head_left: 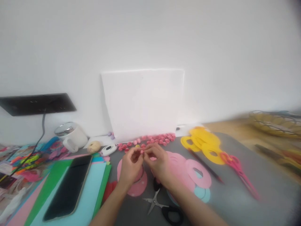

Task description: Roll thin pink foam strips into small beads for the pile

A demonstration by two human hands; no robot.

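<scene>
My left hand (130,166) and my right hand (159,161) meet at the fingertips over the grey mat. Pinched between them is a small pink paper roll (142,152), partly hidden by the fingers. Just behind lie several finished pink paper rolls (156,138) in a row. Pink paper rings (180,171) spread out under and beside my right hand, and a pink paper circle (137,187) lies below my left hand. Near my right wrist, black-handled scissors (154,201) rest with their blades apart.
A phone (69,186) lies on coloured paper sheets (94,188) at left, near a white mug (74,138). To the right are yellow paper rings (204,141), a pencil (207,166) and pink scissors (241,174). A white board (144,103) leans on the wall.
</scene>
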